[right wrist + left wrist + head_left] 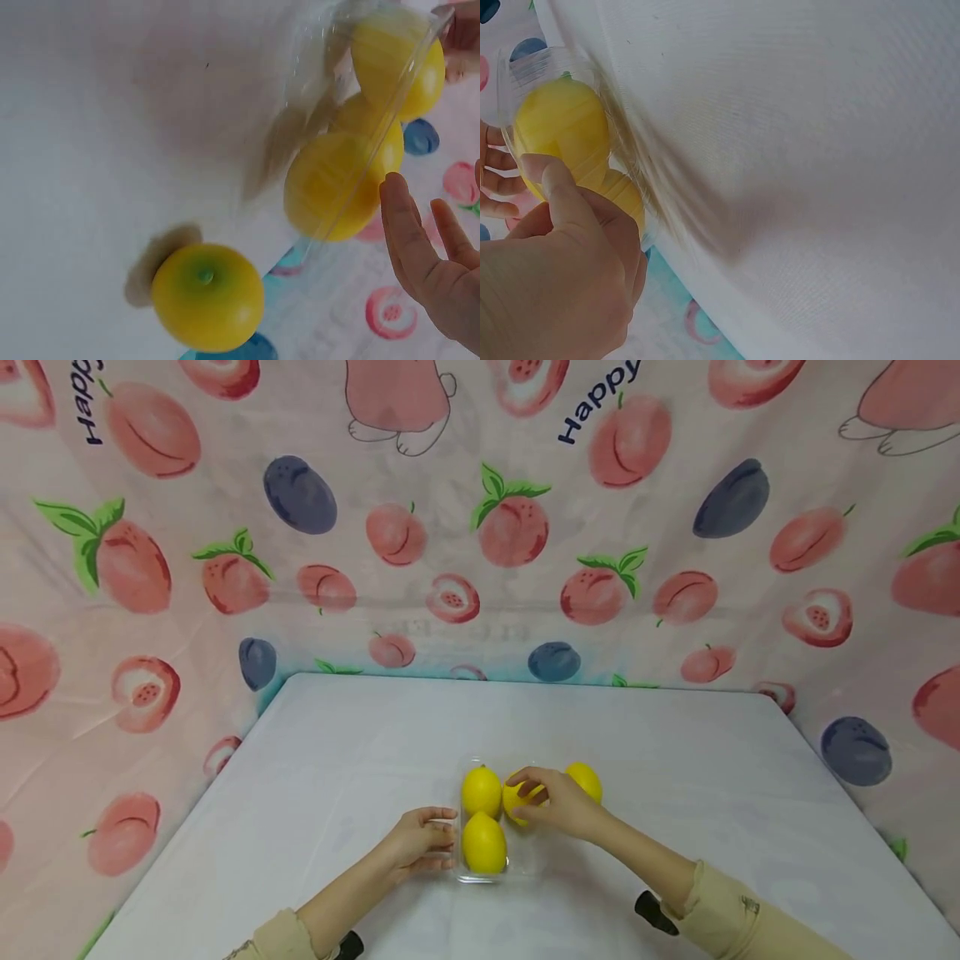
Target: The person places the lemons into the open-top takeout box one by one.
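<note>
A clear plastic box (480, 878) on the white table holds three yellow lemons. Two of them, a rear lemon (481, 791) and a front lemon (484, 843), line its left side. The third lemon (513, 799) sits at the back right of the box, partly hidden by my right hand (562, 806). In the right wrist view the right fingers (401, 214) are extended beside that lemon and grip nothing. My left hand (420, 842) is at the box's left wall, fingertips right at the plastic. Outside the box, to the right, lies a loose lemon (585, 781), its stem end showing in the right wrist view.
The white tabletop (360, 735) extends around the box. A fruit-printed cloth (450, 527) hangs behind and beside it. Black devices show at the cuffs, one by the right sleeve (738, 910) and one by the left sleeve (281, 939).
</note>
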`<state>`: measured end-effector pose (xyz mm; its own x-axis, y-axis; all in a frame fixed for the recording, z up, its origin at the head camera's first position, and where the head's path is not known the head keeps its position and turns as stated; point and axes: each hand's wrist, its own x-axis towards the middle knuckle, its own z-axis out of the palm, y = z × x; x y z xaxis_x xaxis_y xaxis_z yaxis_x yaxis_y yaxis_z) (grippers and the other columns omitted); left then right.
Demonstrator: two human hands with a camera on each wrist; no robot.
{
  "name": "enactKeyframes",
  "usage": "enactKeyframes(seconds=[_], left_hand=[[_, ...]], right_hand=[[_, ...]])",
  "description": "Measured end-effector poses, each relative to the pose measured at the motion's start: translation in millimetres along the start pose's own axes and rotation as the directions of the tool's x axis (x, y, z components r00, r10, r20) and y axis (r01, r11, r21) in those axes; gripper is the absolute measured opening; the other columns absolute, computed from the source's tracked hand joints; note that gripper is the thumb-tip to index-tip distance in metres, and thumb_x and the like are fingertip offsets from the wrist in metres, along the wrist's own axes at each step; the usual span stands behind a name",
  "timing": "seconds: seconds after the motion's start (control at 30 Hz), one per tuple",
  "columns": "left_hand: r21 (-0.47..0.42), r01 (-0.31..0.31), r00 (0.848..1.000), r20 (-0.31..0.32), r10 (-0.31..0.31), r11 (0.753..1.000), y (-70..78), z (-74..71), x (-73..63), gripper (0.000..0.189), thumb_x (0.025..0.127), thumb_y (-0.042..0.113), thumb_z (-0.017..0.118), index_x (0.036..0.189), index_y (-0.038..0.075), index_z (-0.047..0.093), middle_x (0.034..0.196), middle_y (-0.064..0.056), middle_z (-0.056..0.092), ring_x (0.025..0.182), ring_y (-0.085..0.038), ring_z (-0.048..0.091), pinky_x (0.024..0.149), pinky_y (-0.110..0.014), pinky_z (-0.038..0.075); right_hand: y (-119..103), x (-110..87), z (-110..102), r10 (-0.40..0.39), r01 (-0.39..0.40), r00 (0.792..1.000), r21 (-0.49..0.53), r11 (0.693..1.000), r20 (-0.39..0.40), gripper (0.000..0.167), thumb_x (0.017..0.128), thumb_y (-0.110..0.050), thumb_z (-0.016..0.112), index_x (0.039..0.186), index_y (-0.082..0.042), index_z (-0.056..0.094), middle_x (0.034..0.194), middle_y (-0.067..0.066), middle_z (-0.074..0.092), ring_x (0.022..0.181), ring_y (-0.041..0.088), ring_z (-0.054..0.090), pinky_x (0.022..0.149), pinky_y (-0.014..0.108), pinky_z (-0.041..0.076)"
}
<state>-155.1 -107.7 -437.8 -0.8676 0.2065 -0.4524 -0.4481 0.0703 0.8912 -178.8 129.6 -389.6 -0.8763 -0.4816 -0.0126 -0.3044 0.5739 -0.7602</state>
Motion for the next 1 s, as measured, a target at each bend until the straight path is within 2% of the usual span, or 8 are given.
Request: enactKeyframes(seconds=[0.27,0.67,0.83,1.0], left_hand=[[-0.011,-0.007,1.000,0.014,0.007,1.000,-0.7,-2.0,-0.8,0.037,0.089,-0.004,0.054,0.125,-0.006,0.046,0.085,-0.002,0.056,0.071,-0.012,0.056,0.064,-0.026,0.059],[-0.020,-0.018,1.000,0.025,0.019,1.000,-2.4,-1.1,-0.3,0.036,0.089,-0.003,0.054,0.124,-0.005,0.046,0.086,-0.003,0.056,0.072,-0.012,0.056,0.064,-0.025,0.058],[-0.023,-0.024,0.999,0.027,0.024,0.999,-1.6,0.4,-1.5,0.036,0.089,-0.004,0.054,0.124,-0.006,0.046,0.085,-0.002,0.056,0.073,-0.013,0.056,0.064,-0.025,0.059],[-0.022,-0.028,0.999,0.027,0.028,0.999,-0.7,0.6,-1.7,0.035,0.089,-0.003,0.054,0.123,-0.005,0.046,0.086,-0.002,0.056,0.073,-0.012,0.056,0.064,-0.025,0.059]], right_hand=[[11,-0.5,-20,0.063,-0.063,0.996,0.005,0.998,-0.068,0.030,0.086,-0.012,0.067,0.113,-0.001,0.060,0.102,0.015,0.063,0.085,0.021,0.061,0.080,0.036,0.056],[29,-3.2,-32,0.122,-0.125,0.984,-0.013,0.992,-0.132,0.029,0.087,-0.015,0.067,0.113,-0.004,0.061,0.099,0.011,0.064,0.087,0.021,0.061,0.082,0.037,0.056],[35,-3.2,-38,0.126,-0.130,0.979,-0.017,0.991,-0.158,0.029,0.087,-0.013,0.066,0.113,-0.002,0.061,0.099,0.013,0.064,0.086,0.022,0.061,0.082,0.037,0.056],[41,-3.5,-47,0.152,-0.150,0.976,0.026,0.988,-0.156,0.032,0.088,-0.014,0.064,0.117,0.001,0.059,0.102,0.018,0.063,0.086,0.024,0.062,0.076,0.034,0.058]])
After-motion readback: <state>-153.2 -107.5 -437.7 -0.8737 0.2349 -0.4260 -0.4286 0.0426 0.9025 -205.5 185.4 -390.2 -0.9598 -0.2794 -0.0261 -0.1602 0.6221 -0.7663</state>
